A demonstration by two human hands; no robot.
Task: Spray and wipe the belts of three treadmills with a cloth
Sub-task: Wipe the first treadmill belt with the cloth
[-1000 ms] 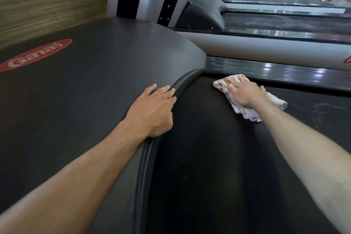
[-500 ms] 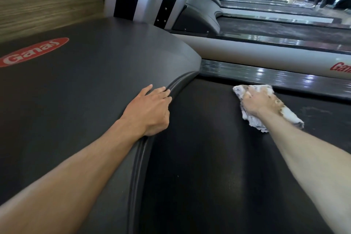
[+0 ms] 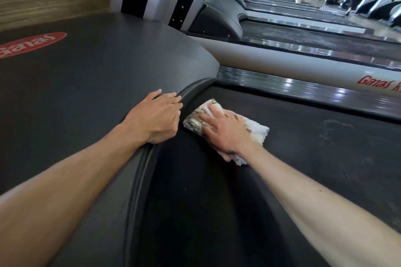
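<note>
Where half a second ago it lay further right, crumpled white patterned cloth [image 3: 256, 129] now on black rubber treadmill belt [image 3: 238, 201] beside dark grey motor cover [image 3: 86, 97]; right hand [image 3: 225, 131] flat-fingered, pressing; left hand [image 3: 157, 116] relaxed on cover edge. Probably finishing this end.

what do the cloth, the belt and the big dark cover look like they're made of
Cloth: soft woven fabric, likely cotton towelling, whitish with stains, crumpled under the right hand.
Belt: matte black, probably rubberised, with faint pale smears.
Cover: smooth dark grey, seemingly moulded plastic, with a soft sheen; the left hand rests on it.
</note>
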